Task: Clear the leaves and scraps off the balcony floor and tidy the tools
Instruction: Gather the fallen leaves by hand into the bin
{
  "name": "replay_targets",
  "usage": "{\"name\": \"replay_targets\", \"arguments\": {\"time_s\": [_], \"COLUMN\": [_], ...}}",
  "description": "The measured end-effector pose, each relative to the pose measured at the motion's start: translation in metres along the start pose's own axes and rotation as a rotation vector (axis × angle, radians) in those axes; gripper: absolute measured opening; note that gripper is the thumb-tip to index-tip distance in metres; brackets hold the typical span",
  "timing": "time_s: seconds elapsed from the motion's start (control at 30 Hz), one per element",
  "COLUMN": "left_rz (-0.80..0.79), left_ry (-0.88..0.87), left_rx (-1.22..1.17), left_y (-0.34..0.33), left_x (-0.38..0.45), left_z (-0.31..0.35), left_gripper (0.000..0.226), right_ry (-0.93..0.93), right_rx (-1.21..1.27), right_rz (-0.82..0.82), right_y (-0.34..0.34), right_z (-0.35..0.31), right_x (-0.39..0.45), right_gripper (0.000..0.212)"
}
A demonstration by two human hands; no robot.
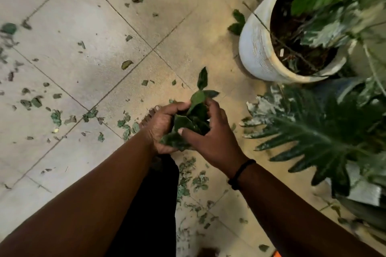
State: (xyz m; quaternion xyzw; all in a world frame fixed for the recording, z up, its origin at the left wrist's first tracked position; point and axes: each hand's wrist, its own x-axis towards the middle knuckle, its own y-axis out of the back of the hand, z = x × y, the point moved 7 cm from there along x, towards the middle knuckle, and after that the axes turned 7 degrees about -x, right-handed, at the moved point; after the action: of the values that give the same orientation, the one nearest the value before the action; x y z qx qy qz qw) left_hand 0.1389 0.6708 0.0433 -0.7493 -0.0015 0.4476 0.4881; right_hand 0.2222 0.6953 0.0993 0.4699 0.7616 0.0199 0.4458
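Note:
A bunch of green leaves sits between both my hands above the tiled balcony floor. My left hand cups the bunch from the left with curled fingers. My right hand grips it from the right, thumb pressed on a lower leaf. A few leaves stick up out of the top of the bunch. Several loose leaves and torn scraps lie scattered over the floor, thickest at the left and around my legs. No tools show in the view.
A large white pot with soil and a leafy plant stands at the upper right. A big lobed plant leaf reaches over the floor at right. My dark trouser leg and bare toes are below my hands.

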Motion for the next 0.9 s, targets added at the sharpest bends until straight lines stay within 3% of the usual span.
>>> {"name": "replay_targets", "arguments": {"time_s": [0.27, 0.37, 0.47, 0.6, 0.73, 0.83, 0.9], "left_rz": [0.069, 0.053, -0.064, -0.061, -0.062, -0.087, -0.038], "left_ry": [-0.111, -0.153, -0.214, -0.244, -0.348, -0.325, -0.338], "left_rx": [-0.056, -0.087, -0.154, -0.247, -0.226, -0.218, -0.253], "left_y": [0.029, 0.033, 0.021, 0.004, -0.019, -0.045, -0.050], "left_x": [0.016, 0.012, 0.010, 0.012, 0.004, -0.004, -0.006], "left_z": [0.007, -0.007, -0.026, -0.056, -0.062, -0.072, -0.078], "left_gripper": [0.032, 0.016, 0.030, 0.041, 0.050, 0.067, 0.066], "right_ry": [0.057, 0.111, 0.124, 0.219, 0.265, 0.209, 0.146], "right_rx": [-0.095, -0.207, -0.370, -0.595, -0.498, -0.403, -0.480], "right_rz": [-0.063, -0.147, -0.181, -0.136, -0.092, -0.025, -0.033], "right_y": [-0.021, -0.027, -0.020, -0.002, 0.014, 0.015, 0.013], "right_z": [-0.002, 0.000, 0.005, 0.008, 0.008, 0.005, 0.002], "right_x": [0.032, 0.024, 0.012, -0.009, -0.033, -0.049, -0.059], "right_gripper": [0.074, 0.080, 0.081, 0.060, 0.042, 0.041, 0.046]}}
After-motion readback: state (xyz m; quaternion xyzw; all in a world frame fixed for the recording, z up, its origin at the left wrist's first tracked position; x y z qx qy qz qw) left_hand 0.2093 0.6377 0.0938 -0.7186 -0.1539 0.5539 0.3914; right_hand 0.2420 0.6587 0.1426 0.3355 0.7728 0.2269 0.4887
